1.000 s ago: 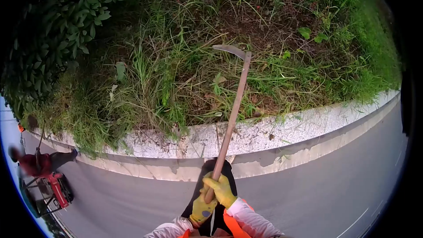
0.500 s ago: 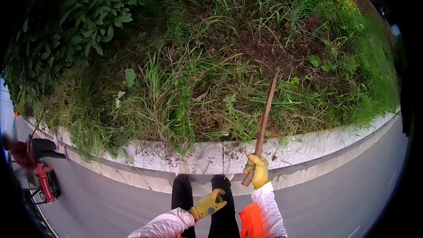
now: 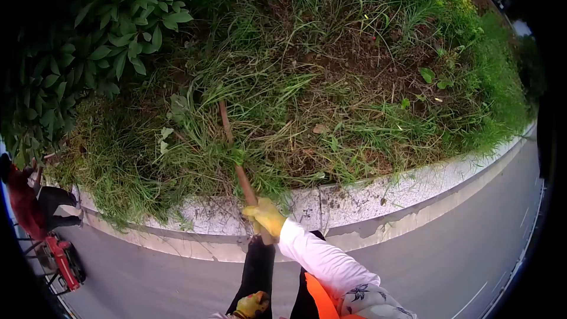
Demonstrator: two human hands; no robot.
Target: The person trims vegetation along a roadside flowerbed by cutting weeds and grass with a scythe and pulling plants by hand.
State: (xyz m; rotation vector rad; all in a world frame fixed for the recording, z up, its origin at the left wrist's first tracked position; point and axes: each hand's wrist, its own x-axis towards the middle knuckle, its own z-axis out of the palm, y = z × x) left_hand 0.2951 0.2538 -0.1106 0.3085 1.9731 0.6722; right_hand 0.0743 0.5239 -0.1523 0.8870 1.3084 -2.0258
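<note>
A long-handled sickle (image 3: pixel 245 182) slants across the near edge of the planted bed (image 3: pixel 378 62), left of that edge's middle. Its wooden handle rises from the kerb (image 3: pixel 354 201) into the grass (image 3: pixel 277 112), leaning toward the bed's left side; green blades cross the shaft partway up, and its far end is buried in the growth, so the blade cannot be seen.

The right hand (image 3: pixel 266 217), in a yellow glove, closes its fingers firmly around the handle close to the butt, above the kerb. The white right sleeve (image 3: pixel 322 257) reaches up to it, with a leaf-patterned cover (image 3: pixel 369 304) lower on the arm. The left hand (image 3: pixel 252 304), in a stained yellow glove, is low down in front of the dark trousers (image 3: pixel 258 269), well apart from the handle. Its fingers look bent; how far they open, and whether they hold anything, cannot be told. An orange vest (image 3: pixel 319 295) shows beside the right arm.

A leafy shrub (image 3: pixel 127 41) fills the bed's far left corner, and bare brown soil shows toward its right side. Grey road (image 3: pixel 413 266) runs along the kerb. Beyond the bed's left end, a person in a red top (image 3: pixel 26 204) stands beside a red machine (image 3: pixel 65 260).
</note>
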